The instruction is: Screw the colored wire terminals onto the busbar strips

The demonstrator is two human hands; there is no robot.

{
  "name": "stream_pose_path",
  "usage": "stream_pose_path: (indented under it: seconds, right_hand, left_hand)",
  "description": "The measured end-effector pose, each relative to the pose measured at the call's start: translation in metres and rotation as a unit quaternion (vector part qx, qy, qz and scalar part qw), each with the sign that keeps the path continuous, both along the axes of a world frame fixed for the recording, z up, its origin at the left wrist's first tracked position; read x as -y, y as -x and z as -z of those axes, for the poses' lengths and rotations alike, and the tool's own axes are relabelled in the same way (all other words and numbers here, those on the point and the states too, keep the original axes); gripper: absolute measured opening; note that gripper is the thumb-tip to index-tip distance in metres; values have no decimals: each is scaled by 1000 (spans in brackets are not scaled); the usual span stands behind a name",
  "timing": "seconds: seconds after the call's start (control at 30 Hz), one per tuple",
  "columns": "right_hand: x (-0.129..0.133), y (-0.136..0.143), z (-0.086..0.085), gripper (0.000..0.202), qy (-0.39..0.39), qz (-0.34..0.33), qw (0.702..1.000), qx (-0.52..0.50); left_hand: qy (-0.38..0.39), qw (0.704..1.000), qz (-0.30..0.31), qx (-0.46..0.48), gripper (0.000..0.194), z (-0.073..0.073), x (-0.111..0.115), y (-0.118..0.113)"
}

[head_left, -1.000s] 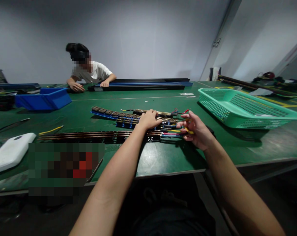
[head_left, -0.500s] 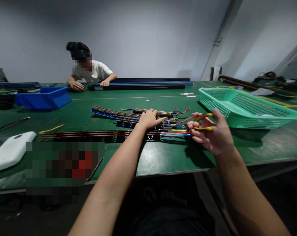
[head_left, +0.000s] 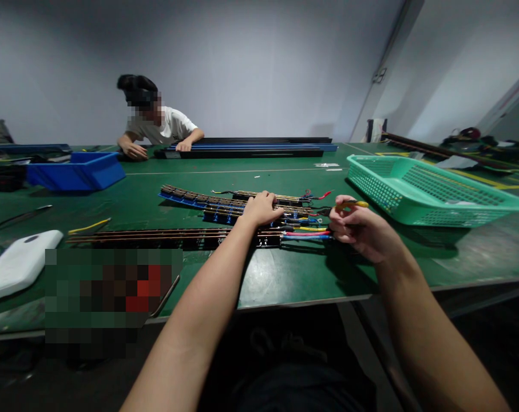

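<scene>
My left hand lies over several long strips, its fingers curled across a blue strip with brass-coloured rods; the fingertips are partly hidden. Nearer me runs a long black strip with copper-coloured rods. From the strips' right ends come blue, red and yellow wires. My right hand is closed around pliers with yellow handles. Their dark jaws point left at the wire ends, and whether they touch a wire I cannot tell.
A green basket stands to the right, a blue bin at the left. A white device lies near left beside a blurred-out patch. Across the green table a person handles long black and blue bars.
My right hand has closed, bringing the spread yellow handles together, and has shifted slightly left with the jaws at the wires. My left hand stays in place.
</scene>
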State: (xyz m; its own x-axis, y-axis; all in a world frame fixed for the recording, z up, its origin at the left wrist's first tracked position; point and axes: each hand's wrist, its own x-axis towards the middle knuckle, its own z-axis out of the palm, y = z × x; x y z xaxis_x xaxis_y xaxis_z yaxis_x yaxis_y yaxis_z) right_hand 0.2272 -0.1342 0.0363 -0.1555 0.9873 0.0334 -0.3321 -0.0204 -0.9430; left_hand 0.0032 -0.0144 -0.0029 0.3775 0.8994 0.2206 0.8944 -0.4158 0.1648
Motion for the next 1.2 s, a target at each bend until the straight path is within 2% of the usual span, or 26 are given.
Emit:
stream_pose_path:
  seconds: [0.2, 0.37, 0.63, 0.77, 0.97, 1.2]
  right_hand:
    - [2, -5, 2, 60, 36, -15, 999, 17]
    - [6, -5, 1, 66, 37, -13, 999, 26]
    - [-12, 9, -9, 67, 59, 15, 995, 82]
    - [-6, 9, -10, 66, 55, -10, 995, 83]
    - [2, 2, -14, 71, 64, -13, 995, 73]
    - [-17, 11, -7, 58, 74, -6, 986, 148]
  left_hand:
    - [-3, 1000, 4, -2, 45, 1, -1, 0]
    - [-4, 1000, 3, -1, 46, 1, -1, 0]
    - [0, 1000, -2, 6, 44, -1, 2, 0]
    - [8, 1000, -3, 7, 44, -2, 3, 0]
    - [7, 1000, -2, 5, 42, -3, 3, 0]
    - [2, 1000, 2, 11, 45, -2, 2, 0]
